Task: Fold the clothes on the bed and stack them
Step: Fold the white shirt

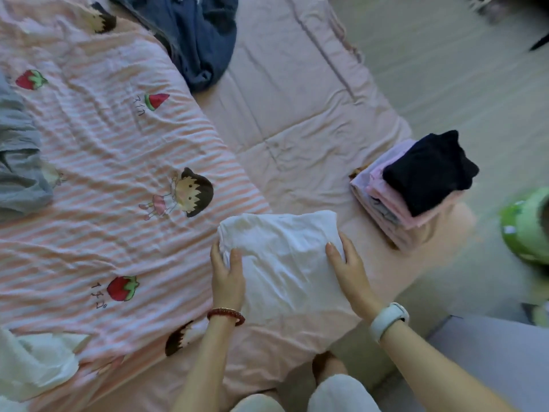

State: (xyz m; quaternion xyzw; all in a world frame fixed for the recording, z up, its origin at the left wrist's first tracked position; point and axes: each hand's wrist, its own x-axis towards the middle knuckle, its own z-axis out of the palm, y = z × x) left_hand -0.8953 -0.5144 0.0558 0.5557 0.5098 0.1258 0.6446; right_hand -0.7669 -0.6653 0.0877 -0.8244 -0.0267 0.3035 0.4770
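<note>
A folded white garment (pixel 282 263) lies near the bed's front edge. My left hand (pixel 227 278) grips its left side, thumb on top and fingers tucked under the edge. My right hand (pixel 349 272) holds the right side, thumb on top and fingers round the edge. To the right, at the bed's corner, stands a stack of folded clothes (pixel 395 209) in pink and lilac with a black folded piece (pixel 427 171) on top. Unfolded clothes lie elsewhere: a dark blue one (pixel 199 40) at the top, a grey one (pixel 17 162) at the left, a white one (pixel 38 364) at the lower left.
A pink striped quilt (pixel 104 173) with cartoon prints covers the left of the bed; a plain pink sheet (pixel 297 84) covers the right. Beyond the bed's right edge is pale floor, with a green object (pixel 525 227) on it. My knees show at the bottom.
</note>
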